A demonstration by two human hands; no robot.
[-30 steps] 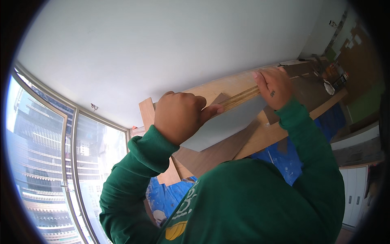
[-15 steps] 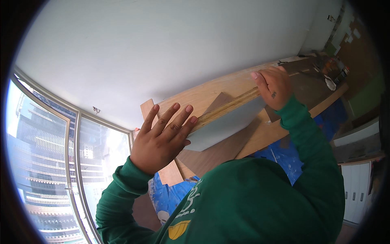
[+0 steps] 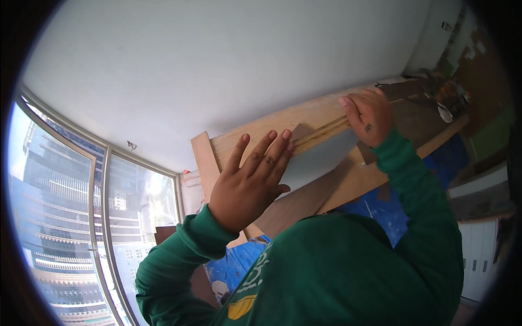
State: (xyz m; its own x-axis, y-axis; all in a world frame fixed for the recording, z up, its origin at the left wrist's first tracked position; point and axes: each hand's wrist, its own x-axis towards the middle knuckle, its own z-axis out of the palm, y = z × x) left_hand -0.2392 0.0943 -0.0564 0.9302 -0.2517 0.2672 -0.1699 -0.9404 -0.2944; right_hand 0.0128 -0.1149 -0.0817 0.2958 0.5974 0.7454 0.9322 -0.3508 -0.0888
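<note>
A plywood panel [image 3: 315, 163] stands on edge, its pale grey-white face toward me and its layered, yellowish edge upward. My right hand [image 3: 370, 119] is wrapped over the panel's right end, thumb along the near side. Flat and with fingers stretched out, my left hand [image 3: 250, 187] lies over the panel's left end, hiding that corner. Below the panel is a brown wood-grain board [image 3: 299, 204]. Whether the left palm presses on the panel or only hovers is hard to tell.
Under the boards runs a light wooden worktop [image 3: 326, 106], with a plank [image 3: 205, 168] across its left end. Tools [image 3: 447, 89] sit at the far right on a dark board. A blue sheet [image 3: 380, 209] covers the floor. A white wall [image 3: 234, 60] rises behind; windows [image 3: 141, 195] stand left.
My left hand has slid to the right along the panel's upper edge, with its fingers still spread. The right hand keeps its grip at the other end.
</note>
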